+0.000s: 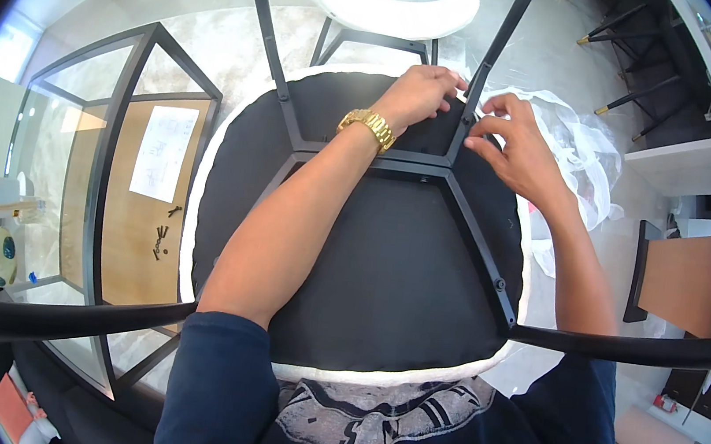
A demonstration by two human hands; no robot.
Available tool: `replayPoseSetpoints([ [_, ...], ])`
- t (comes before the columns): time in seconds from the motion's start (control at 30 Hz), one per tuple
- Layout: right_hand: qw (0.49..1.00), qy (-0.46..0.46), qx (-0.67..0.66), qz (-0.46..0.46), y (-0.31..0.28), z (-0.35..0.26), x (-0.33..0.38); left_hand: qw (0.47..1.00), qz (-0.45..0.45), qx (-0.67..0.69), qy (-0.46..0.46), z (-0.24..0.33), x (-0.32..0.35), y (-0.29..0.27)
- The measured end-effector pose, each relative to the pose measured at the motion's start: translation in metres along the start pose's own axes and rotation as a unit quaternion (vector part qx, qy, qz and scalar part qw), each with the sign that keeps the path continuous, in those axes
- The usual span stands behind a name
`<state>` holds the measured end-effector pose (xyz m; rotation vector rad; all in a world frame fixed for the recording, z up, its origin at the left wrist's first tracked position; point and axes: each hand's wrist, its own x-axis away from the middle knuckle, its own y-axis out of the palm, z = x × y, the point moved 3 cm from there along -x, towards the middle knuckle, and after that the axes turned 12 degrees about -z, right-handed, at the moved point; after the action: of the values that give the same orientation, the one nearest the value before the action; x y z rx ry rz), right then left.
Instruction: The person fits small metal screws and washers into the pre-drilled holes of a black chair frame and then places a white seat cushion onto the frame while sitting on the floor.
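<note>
An upturned chair lies in front of me, its black seat underside (385,270) edged in white. A black metal leg frame (455,208) is fixed across it, with legs running up and out of view. My left hand (420,92), with a gold watch on its wrist, rests fingers-down on the far edge of the seat beside the right rear leg (492,52). My right hand (512,139) pinches at that same leg where it meets the frame; whatever small part it holds is hidden by the fingers.
A black-framed table with a wooden top (146,196) stands at left, with a paper sheet (165,150) and loose screws (160,238) on it. A white-seated chair (391,4) stands beyond. Crumpled clear plastic wrap (581,156) lies at right, near another wooden panel (690,281).
</note>
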<state>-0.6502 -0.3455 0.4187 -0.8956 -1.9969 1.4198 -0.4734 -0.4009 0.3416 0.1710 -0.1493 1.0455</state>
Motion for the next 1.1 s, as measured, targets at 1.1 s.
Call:
replayPoseSetpoints([
  [1.1,0.992,0.108,-0.064,-0.032,0.006,0.049,0.001,0.990,-0.096,-0.099,0.034,-0.001,-0.005,0.007],
])
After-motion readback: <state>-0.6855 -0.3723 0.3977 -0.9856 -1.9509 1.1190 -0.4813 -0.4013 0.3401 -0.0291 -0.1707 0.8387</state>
